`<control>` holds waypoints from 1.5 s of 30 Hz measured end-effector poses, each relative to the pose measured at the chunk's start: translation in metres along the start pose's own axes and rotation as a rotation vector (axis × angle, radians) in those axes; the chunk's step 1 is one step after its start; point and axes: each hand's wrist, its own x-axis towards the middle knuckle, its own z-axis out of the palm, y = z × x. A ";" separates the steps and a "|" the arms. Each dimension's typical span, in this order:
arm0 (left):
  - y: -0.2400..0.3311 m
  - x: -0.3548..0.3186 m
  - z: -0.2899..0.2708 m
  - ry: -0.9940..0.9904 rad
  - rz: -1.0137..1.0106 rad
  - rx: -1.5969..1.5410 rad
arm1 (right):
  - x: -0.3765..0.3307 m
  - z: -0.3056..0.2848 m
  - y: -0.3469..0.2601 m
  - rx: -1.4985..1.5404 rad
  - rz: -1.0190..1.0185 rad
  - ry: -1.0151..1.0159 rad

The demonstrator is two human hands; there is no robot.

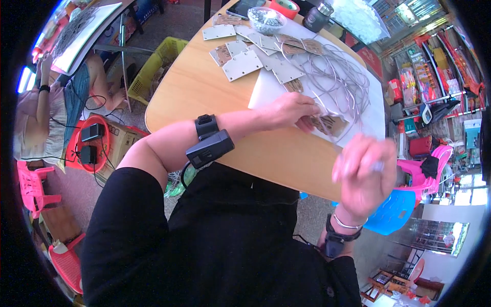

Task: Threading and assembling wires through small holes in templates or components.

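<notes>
left hand (289, 110) at tangled cords (358, 77), right hand (365, 174) curled; grips unclear; plates (242, 65), bowl (268, 31) beyond

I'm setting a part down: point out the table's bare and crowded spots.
On the table, bare wood lies between its left edge, the plates and the left forearm, and between the left hand and the near edge. Crowded: far end, with plates, bowl and tape; right side, with cords over white sheet.

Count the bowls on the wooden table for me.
1. The clear bowl, holding small pieces, stands at the far end of the wooden table, left of the dark bottle. No other bowl shows, and none seems hidden.
</notes>
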 end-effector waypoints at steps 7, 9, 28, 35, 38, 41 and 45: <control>-0.008 0.000 0.003 -0.140 0.107 0.082 | 0.006 -0.045 0.023 -0.954 0.210 0.161; -0.005 0.001 0.007 -0.169 0.091 0.121 | 0.007 -0.074 0.050 -1.124 0.169 0.274; -0.001 -0.004 0.007 -0.207 -0.008 0.174 | 0.004 -0.184 0.015 0.325 0.124 0.755; -0.004 -0.004 0.005 -0.244 0.015 0.110 | -0.021 -0.120 0.046 -0.477 0.602 0.447; -0.001 -0.004 0.005 -0.233 -0.034 0.016 | -0.029 -0.101 0.057 -0.526 0.566 0.360; 0.003 -0.005 0.006 -0.207 -0.041 -0.038 | -0.035 -0.103 0.063 -0.416 0.585 0.332; 0.004 -0.006 0.005 -0.204 -0.035 0.030 | -0.032 -0.095 0.064 -0.347 0.626 0.267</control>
